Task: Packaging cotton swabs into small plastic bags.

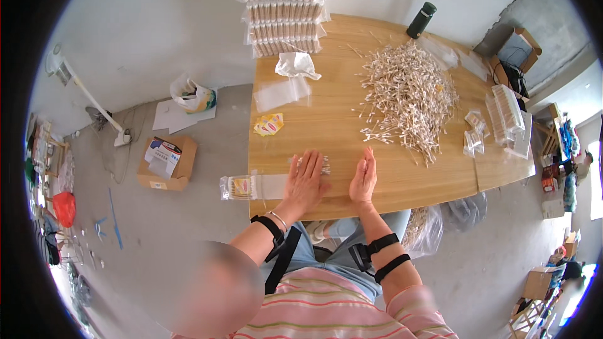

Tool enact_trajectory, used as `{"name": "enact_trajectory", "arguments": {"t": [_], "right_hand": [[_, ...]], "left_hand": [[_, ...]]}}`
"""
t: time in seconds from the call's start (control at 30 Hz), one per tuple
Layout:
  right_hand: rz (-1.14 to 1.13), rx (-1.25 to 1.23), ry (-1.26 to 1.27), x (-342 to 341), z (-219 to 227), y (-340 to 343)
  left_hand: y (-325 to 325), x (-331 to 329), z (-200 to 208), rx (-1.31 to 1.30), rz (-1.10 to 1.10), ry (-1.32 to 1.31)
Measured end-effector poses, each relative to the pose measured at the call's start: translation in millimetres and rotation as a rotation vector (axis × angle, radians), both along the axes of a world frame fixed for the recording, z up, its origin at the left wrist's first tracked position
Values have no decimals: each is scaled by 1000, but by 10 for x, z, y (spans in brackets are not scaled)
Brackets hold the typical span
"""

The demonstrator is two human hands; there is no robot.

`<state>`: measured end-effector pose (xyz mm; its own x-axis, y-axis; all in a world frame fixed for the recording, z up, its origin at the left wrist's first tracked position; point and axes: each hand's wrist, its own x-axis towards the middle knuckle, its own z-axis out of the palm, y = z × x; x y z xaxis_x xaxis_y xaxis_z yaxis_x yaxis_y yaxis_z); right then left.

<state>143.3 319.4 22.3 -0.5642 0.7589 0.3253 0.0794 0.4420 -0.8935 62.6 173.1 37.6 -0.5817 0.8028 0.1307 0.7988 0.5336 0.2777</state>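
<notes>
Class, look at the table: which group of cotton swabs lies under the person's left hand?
The small bunch of cotton swabs at the near edge, under the left hand; the big loose heap lies farther back, untouched.

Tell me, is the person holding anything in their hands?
Nothing is gripped. The left hand lies flat on a small bunch of cotton swabs on the wooden table; the right hand stands on edge beside it, open.

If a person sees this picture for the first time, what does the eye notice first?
First comes the big loose heap of cotton swabs on the right half of the wooden table. Next, the left hand lies flat on a small bunch of swabs at the near edge, with the right hand standing edge-on beside it.
</notes>
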Motion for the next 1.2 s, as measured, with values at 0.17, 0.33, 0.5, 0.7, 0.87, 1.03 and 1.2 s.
{"name": "enact_trajectory", "arguments": {"t": [0.17, 0.33, 0.5, 0.7, 0.87, 1.03, 1.2], "right_hand": [[66, 209, -118, -7, 42, -36], [66, 170, -113, 7, 64, -57], [59, 237, -86, 25, 5, -19], [56, 155, -123, 35, 39, 236], [-151, 430, -414, 33, 105, 883], [-30, 378, -382, -117, 53, 879], [124, 368, -217, -220, 76, 515]], "left_hand": [[307, -125, 115, -109, 44, -4], [415, -155, 179, -122, 63, 23], [188, 240, 215, -257, -57, 27], [128, 176, 90, -80, 13, 26], [118, 133, 180, -50, -62, -13], [115, 114, 191, -27, -50, -15], [118, 105, 205, -27, -40, -61]]}}
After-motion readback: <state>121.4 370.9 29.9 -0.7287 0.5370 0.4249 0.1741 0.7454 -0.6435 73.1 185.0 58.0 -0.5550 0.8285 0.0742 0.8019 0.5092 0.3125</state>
